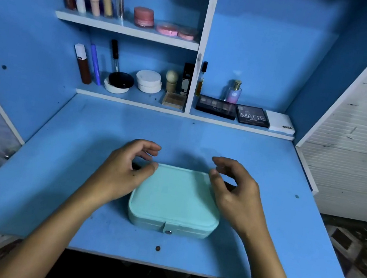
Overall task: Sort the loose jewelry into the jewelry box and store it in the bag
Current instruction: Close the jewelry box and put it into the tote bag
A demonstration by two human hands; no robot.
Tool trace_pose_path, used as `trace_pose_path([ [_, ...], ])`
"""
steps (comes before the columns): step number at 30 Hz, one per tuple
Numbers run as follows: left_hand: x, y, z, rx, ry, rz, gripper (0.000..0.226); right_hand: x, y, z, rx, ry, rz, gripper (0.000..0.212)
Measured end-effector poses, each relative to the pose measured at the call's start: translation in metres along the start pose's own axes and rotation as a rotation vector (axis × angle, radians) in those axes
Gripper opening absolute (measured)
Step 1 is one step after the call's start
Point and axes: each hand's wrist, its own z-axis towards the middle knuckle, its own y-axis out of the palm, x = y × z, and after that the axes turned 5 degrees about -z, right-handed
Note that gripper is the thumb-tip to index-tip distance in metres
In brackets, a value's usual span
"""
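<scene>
The blue table (98, 125) spread wide under both my hands, with the shelves (132, 31) rising beyond my fingertips. Between my hands lay the mint jewelry box (175, 200), lid down, its snap tab (168, 229) on the side nearest me. My left hand (124, 172) hovered at the box's far left corner, fingers loosely curled and holding nothing, thumb just at the lid's edge. My right hand (238, 193) mirrored it at the far right corner, equally relaxed and empty.

I saw no loose jewelry and no bag anywhere, so I judged the step in hand was either opening the box or lifting it. To open it well, I would have steadied the lid with one hand and popped the snap with the other, rather than prying at the back corners. To carry it, I would have gripped both sides and kept it level.

Beyond my right hand, a dark palette (252, 116) read "MATTE"; the white case (280, 121) beside it read "NUDE", I thought. The small bottle (234, 92) carried "SB". Other labels were too blurred.
</scene>
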Motion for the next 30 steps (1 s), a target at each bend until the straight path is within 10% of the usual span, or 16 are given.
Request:
trace_pose_path([
  [18, 0.168, -0.069, 0.134, 0.356, 0.537, 0.029, 0.025, -0.149, -0.070, 0.137, 0.308, -0.356, 0.055, 0.018],
  [30, 0.253, -0.115, 0.227, 0.612, 0.541, 0.116, 0.043, -0.238, -0.115, 0.219, 0.638, -0.528, -0.107, 0.029],
])
